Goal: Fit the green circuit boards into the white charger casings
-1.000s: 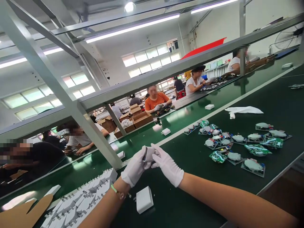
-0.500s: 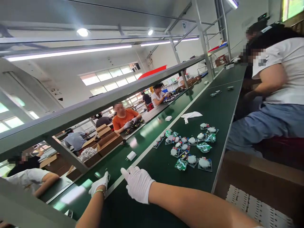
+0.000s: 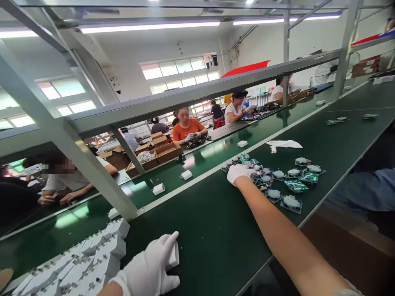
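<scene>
Both my hands wear white gloves. My left hand (image 3: 152,267) lies near the bottom edge, fingers curled over a white plastic charger shell (image 3: 174,255) on the green belt (image 3: 216,230). My right hand (image 3: 239,173) is stretched far out to a heap of small green circuit boards (image 3: 282,181) and rests on its left end, fingers bent down onto the boards. Whether it has one gripped is hidden by the glove.
Rows of white charger shells (image 3: 80,265) lie at bottom left. Single white chargers (image 3: 158,189) ride the far belt lane. A grey metal frame (image 3: 92,172) crosses in front. A loose white glove (image 3: 284,144) lies beyond the boards. Several people work across the line; a seated person's leg (image 3: 370,193) is at right.
My right hand has reached out from in front of me to the circuit boards. My left hand has dropped back onto a white shell by the rows. The view swung left again.
</scene>
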{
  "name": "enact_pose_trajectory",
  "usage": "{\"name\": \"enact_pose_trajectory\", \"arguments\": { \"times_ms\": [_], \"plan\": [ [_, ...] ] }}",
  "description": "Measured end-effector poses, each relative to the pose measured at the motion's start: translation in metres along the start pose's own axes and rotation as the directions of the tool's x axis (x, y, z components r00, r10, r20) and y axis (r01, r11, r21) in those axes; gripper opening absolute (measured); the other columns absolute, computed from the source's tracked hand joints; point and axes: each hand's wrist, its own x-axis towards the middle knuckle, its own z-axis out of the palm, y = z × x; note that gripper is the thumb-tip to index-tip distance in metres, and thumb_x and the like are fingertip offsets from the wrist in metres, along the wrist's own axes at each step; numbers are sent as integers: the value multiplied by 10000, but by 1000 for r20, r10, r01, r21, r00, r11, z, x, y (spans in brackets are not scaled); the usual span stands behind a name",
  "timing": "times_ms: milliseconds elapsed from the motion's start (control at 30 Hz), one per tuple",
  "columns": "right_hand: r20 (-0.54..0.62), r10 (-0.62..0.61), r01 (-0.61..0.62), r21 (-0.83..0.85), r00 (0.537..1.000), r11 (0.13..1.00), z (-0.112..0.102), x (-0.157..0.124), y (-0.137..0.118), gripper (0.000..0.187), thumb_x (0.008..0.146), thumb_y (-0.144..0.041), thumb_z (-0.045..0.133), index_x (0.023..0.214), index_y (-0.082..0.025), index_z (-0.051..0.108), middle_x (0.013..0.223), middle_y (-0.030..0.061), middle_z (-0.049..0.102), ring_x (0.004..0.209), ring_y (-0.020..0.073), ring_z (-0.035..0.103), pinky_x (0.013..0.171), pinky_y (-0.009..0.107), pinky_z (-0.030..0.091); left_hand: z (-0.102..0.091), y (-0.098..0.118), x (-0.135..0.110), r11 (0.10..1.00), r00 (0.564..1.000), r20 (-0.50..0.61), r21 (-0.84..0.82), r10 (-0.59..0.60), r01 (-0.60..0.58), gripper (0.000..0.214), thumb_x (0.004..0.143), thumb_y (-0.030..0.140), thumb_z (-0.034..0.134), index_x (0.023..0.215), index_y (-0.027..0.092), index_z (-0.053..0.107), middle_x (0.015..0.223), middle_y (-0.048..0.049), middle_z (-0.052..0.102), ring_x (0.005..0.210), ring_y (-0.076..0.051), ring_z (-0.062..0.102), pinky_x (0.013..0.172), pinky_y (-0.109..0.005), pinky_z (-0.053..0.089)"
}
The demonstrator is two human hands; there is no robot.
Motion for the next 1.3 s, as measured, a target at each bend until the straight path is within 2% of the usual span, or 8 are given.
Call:
{"name": "enact_pose_trajectory", "arguments": {
  "times_ms": [167, 267, 433, 633, 767, 900, 1100, 1300],
  "plan": [
    [91, -45, 52, -82, 995, 995, 7, -10, -10, 349, 895, -279, 570, 1218, -146, 570, 1310, 141, 531, 1218, 335, 483, 968, 608, 388, 30, 35, -29, 974, 982, -154, 180, -107, 135, 464, 888, 334, 399, 1300, 163, 525, 1126, -147, 627, 1001, -297, 602, 826, -432, 511],
    [94, -193, 201, -87, 977, 976, 13, -20, -23, 331, 909, -341, 568, 1177, -147, 574, 1246, 106, 568, 1133, 261, 550, 957, 509, 443, 34, 36, -25, 981, 971, -211, 129, -114, 143, 460, 881, 361, 433, 1285, 166, 534, 1119, -147, 620, 993, -310, 590, 813, -454, 512],
    [77, -500, 504, -63, 863, 861, 12, -30, -34, 354, 938, -387, 506, 1228, -188, 547, 1284, 94, 549, 1122, 236, 553, 958, 464, 444, 39, 27, -26, 999, 969, -245, 17, -39, 44, 438, 850, 383, 507, 1254, 219, 541, 1090, -124, 612, 916, -286, 602, 758, -436, 526],
    [158, -322, 352, -232, 933, 907, -4, -16, -5, 583, 860, -540, 535, 1184, -57, 581, 1206, 231, 588, 1098, 321, 577, 913, 478, 440, 41, 21, -29, 999, 957, -290, -29, 16, -25, 437, 813, 361, 582, 1226, 220, 557, 1081, -113, 620, 948, -284, 590, 782, -419, 513],
    [261, -269, 342, -295, 927, 892, 1, -11, -1, 460, 878, -520, 539, 1081, -115, 624, 1098, 127, 653, 985, 232, 627, 875, 428, 478, 38, 22, -29, 999, 961, -274, -42, 19, -32, 428, 809, 338, 584, 1218, 214, 573, 1078, -116, 631, 947, -292, 586, 775, -421, 504],
    [244, -361, 424, -300, 900, 854, 20, -20, -22, 312, 883, -389, 592, 1066, -136, 615, 1113, 90, 632, 984, 212, 611, 874, 425, 485, 41, 22, -29, 994, 967, -254, -106, -12, -16, 447, 796, 318, 597, 1232, 225, 560, 1081, -107, 626, 959, -298, 580, 779, -429, 494],
    [212, -696, 725, -129, 686, 676, 48, -60, -56, 488, 787, -259, 653, 1253, -144, 561, 1207, 128, 541, 1051, 229, 560, 922, 324, 436, 35, 21, -28, 912, 935, -225, -369, -273, 177, 507, 760, 376, 635, 1205, 152, 543, 1110, -129, 585, 999, -295, 572, 891, -456, 467],
    [309, -811, 844, 46, 496, 534, 54, -89, -60, 620, 620, -366, 772, 1185, -158, 620, 1170, 97, 499, 819, 182, 588, 763, 305, 501, 25, 21, -27, 851, 923, -182, -479, -338, 216, 432, 736, 406, 647, 1088, 170, 562, 1093, -99, 562, 981, -285, 571, 868, -428, 474]
  ]
}}
